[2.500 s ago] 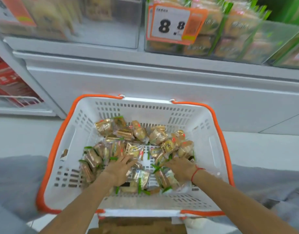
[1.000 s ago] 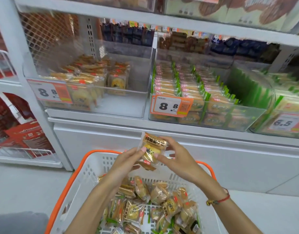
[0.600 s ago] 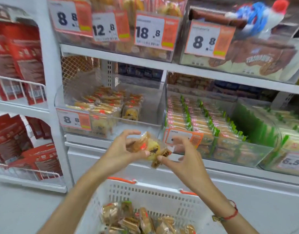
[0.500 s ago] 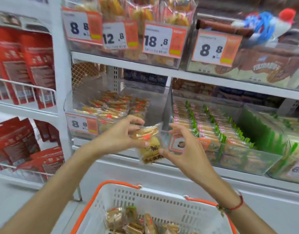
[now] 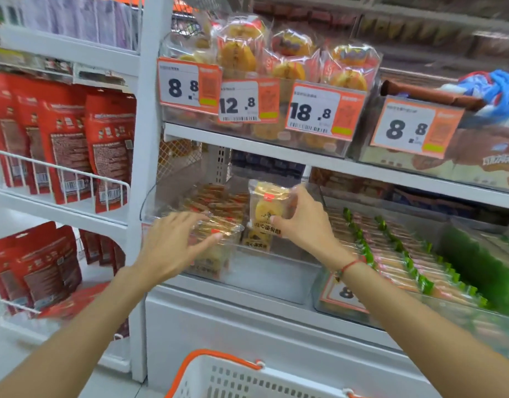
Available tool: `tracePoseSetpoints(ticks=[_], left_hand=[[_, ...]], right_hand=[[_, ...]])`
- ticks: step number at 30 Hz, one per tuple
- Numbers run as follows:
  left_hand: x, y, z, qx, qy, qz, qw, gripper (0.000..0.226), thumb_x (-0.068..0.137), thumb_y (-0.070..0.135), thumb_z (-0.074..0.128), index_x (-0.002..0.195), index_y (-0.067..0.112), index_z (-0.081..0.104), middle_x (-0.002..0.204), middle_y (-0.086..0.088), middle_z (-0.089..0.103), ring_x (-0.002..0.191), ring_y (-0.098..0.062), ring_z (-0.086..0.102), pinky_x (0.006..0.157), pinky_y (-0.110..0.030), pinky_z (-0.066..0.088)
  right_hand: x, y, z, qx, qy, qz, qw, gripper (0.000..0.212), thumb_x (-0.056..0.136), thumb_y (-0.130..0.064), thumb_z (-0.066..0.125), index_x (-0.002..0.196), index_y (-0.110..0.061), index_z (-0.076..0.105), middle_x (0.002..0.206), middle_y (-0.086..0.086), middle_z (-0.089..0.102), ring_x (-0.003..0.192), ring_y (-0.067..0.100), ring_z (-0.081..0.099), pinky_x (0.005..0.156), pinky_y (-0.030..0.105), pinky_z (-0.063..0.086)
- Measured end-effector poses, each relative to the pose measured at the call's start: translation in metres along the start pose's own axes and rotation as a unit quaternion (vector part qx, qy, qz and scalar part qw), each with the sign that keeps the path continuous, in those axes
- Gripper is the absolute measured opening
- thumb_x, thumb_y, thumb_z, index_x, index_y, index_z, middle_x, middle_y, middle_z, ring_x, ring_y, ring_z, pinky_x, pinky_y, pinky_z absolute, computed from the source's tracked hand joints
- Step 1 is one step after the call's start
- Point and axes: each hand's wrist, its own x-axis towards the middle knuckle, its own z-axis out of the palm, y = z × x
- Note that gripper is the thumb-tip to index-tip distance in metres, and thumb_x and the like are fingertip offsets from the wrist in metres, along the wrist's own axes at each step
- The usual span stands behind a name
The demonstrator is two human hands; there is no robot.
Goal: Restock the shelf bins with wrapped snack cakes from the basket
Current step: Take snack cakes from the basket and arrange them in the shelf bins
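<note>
Reaching into the clear bin point(image 5: 276, 271), right hand point(image 5: 302, 222) now pinches one snack cake point(image 5: 266, 206) upright above the bin's bare floor, up from over the basket point(image 5: 219, 377) half a second ago. Left hand point(image 5: 173, 239), fingers spread, presses the stacked cakes point(image 5: 216, 225) just left of the grip, so placement looks imminent.

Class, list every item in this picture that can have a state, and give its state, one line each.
right hand: pinching a snack cake
snack cake: upright, held over the clear bin
left hand: fingers straight, resting on the front packs
clear bin: partly filled, right side bare
basket: below, contents out of view
</note>
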Motion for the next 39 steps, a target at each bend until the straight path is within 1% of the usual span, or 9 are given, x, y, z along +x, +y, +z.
tracePoseSetpoints(ticks=[3, 7, 13, 15, 20, 27, 30, 34, 39], left_hand=[[-0.005, -0.008, 0.013, 0.028, 0.018, 0.011, 0.999, 0.079, 0.079, 0.081, 0.011, 0.118, 0.033, 0.061, 0.121, 0.014, 0.059, 0.116, -0.01, 0.048, 0.099, -0.03, 0.026], [-0.002, -0.009, 0.015, 0.026, 0.021, 0.016, 0.999, 0.081, 0.071, 0.089, 0.021, 0.122, 0.038, 0.057, 0.123, 0.019, 0.053, 0.119, -0.007, 0.041, 0.103, -0.028, 0.017], [-0.001, -0.02, 0.018, 0.068, 0.015, 0.042, 0.997, 0.09, 0.06, 0.093, 0.027, 0.127, 0.039, 0.052, 0.128, 0.018, 0.05, 0.121, -0.01, 0.04, 0.102, -0.026, 0.014], [0.0, -0.02, 0.019, 0.069, 0.015, 0.041, 0.997, 0.089, 0.06, 0.093, 0.027, 0.128, 0.04, 0.051, 0.128, 0.018, 0.049, 0.122, -0.009, 0.04, 0.103, -0.026, 0.013], [0.0, -0.02, 0.022, 0.051, 0.017, 0.04, 0.998, 0.083, 0.063, 0.09, 0.034, 0.126, 0.04, 0.052, 0.126, 0.019, 0.049, 0.121, -0.008, 0.04, 0.106, -0.029, 0.018], [0.0, -0.018, 0.02, 0.035, 0.023, 0.035, 0.999, 0.083, 0.06, 0.09, 0.036, 0.125, 0.04, 0.053, 0.127, 0.019, 0.049, 0.122, -0.008, 0.039, 0.105, -0.029, 0.017], [-0.001, -0.016, 0.02, 0.023, 0.032, 0.037, 0.999, 0.085, 0.06, 0.088, 0.038, 0.127, 0.036, 0.053, 0.129, 0.015, 0.05, 0.123, -0.011, 0.041, 0.107, -0.033, 0.019], [-0.012, -0.008, 0.021, 0.018, 0.076, 0.067, 0.995, 0.082, 0.065, 0.077, 0.05, 0.131, 0.028, 0.05, 0.134, 0.008, 0.051, 0.125, -0.015, 0.041, 0.11, -0.033, 0.018], [-0.044, 0.03, 0.021, -0.049, 0.17, 0.099, 0.979, 0.043, 0.077, 0.043, 0.063, 0.113, 0.02, 0.06, 0.113, 0.005, 0.06, 0.107, -0.016, 0.049, 0.091, -0.025, 0.033]], right_hand=[[0.02, 0.006, 0.026, -0.092, -0.071, 0.085, 0.99, 0.031, 0.083, -0.022, 0.066, 0.106, -0.016, 0.047, 0.11, 0.008, 0.06, 0.102, 0.032, 0.058, 0.074, 0.035, 0.046], [0.031, 0.019, 0.046, -0.172, -0.13, 0.117, 0.97, 0.031, 0.085, -0.031, 0.066, 0.103, -0.01, 0.051, 0.111, 0.011, 0.057, 0.108, 0.035, 0.057, 0.085, 0.039, 0.048], [0.046, 0.027, 0.051, -0.278, -0.144, -0.059, 0.948, 0.044, 0.083, -0.024, 0.069, 0.125, -0.024, 0.056, 0.122, 0.006, 0.06, 0.11, 0.03, 0.057, 0.085, 0.039, 0.047], [0.049, 0.028, 0.054, -0.293, -0.132, -0.081, 0.943, 0.036, 0.085, -0.032, 0.067, 0.119, -0.022, 0.058, 0.116, 0.007, 0.063, 0.105, 0.031, 0.059, 0.081, 0.038, 0.047], [0.053, 0.025, 0.069, -0.243, -0.11, -0.089, 0.96, 0.02, 0.087, -0.032, 0.066, 0.098, -0.018, 0.056, 0.097, 0.006, 0.064, 0.09, 0.029, 0.061, 0.075, 0.035, 0.049], [0.059, 0.024, 0.068, -0.255, -0.182, -0.078, 0.946, 0.029, 0.085, -0.026, 0.067, 0.11, -0.018, 0.053, 0.098, 0.004, 0.058, 0.096, 0.029, 0.059, 0.074, 0.033, 0.045], [0.055, 0.023, 0.061, -0.238, -0.19, -0.085, 0.949, 0.048, 0.085, -0.03, 0.067, 0.129, -0.02, 0.05, 0.115, 0.004, 0.06, 0.104, 0.027, 0.058, 0.08, 0.034, 0.047], [0.031, 0.015, 0.037, -0.183, -0.107, -0.133, 0.968, 0.055, 0.086, -0.032, 0.067, 0.135, -0.021, 0.045, 0.127, 0.002, 0.055, 0.115, 0.021, 0.052, 0.085, 0.034, 0.046], [-0.044, 0.016, 0.015, -0.067, -0.018, -0.193, 0.979, 0.028, 0.084, -0.022, 0.068, 0.109, -0.025, 0.057, 0.09, -0.012, 0.051, 0.086, 0.01, 0.049, 0.069, 0.027, 0.04]])
